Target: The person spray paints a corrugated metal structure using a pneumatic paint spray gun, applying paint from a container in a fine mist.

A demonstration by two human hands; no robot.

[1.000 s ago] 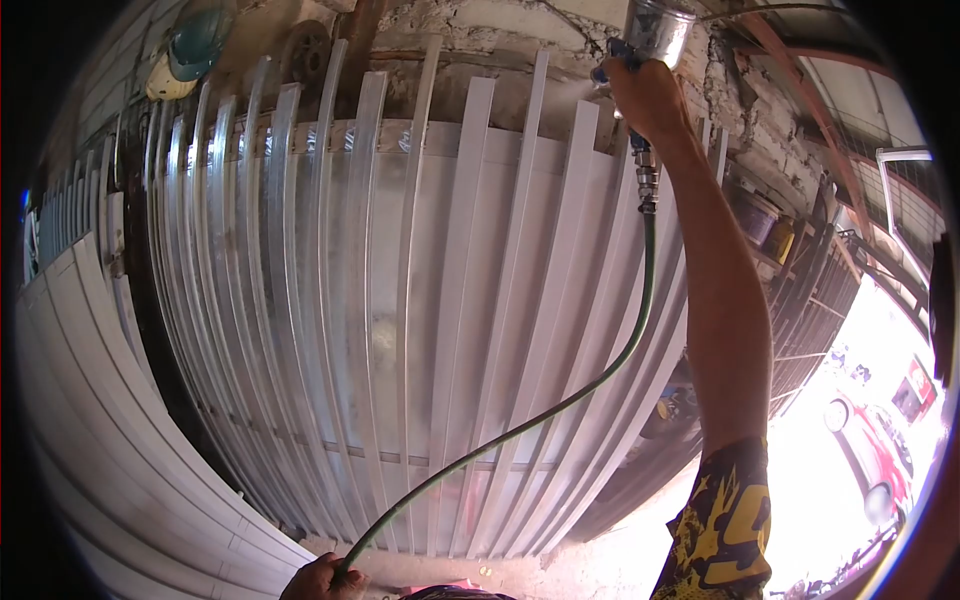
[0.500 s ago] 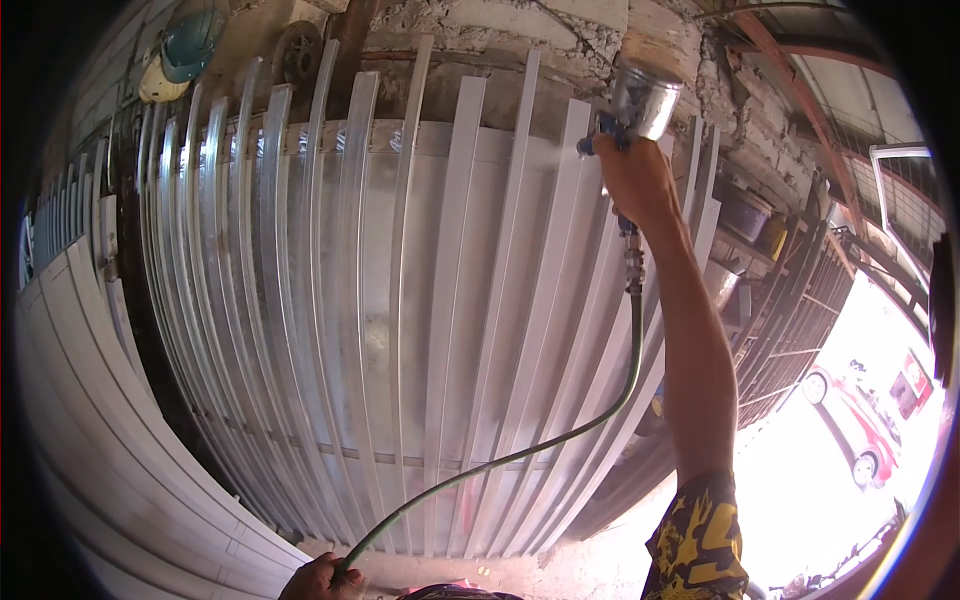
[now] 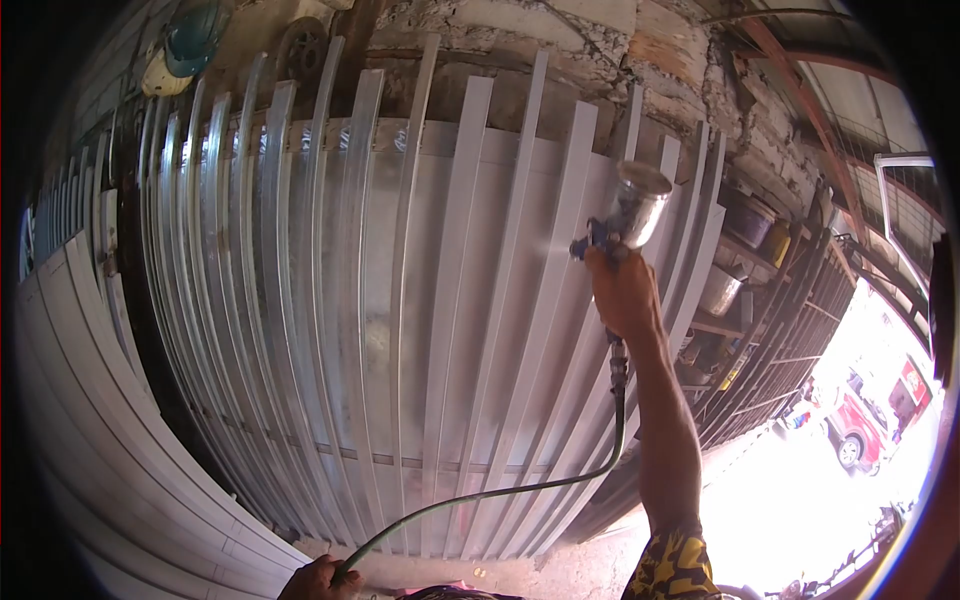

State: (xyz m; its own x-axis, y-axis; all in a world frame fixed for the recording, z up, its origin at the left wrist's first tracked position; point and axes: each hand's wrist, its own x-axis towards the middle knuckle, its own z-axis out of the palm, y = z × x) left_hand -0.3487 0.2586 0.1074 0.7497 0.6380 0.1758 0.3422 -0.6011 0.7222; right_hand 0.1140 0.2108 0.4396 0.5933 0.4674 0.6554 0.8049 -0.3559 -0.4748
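My right hand (image 3: 622,292) grips a spray gun (image 3: 622,222) with a shiny metal cup on top, its blue nozzle pointing left at a white metal slat (image 3: 560,250). A faint mist hangs between nozzle and slat. A green air hose (image 3: 560,482) runs down from the gun's handle and curves left to my left hand (image 3: 318,580), which is closed around it at the bottom edge. Many long white slats (image 3: 400,300) lean upright in a row against a metal sheet and a rough wall.
More white slats (image 3: 120,420) are stacked at the left. A teal helmet (image 3: 190,40) and a round wheel (image 3: 300,50) hang high on the wall. Shelves with metal pots (image 3: 722,290) stand at the right. Beyond them, bright daylight and a red vehicle (image 3: 860,430).
My right hand has brought the spray gun down from the top of the slats to about mid-height. My left hand has kept its hold on the hose.
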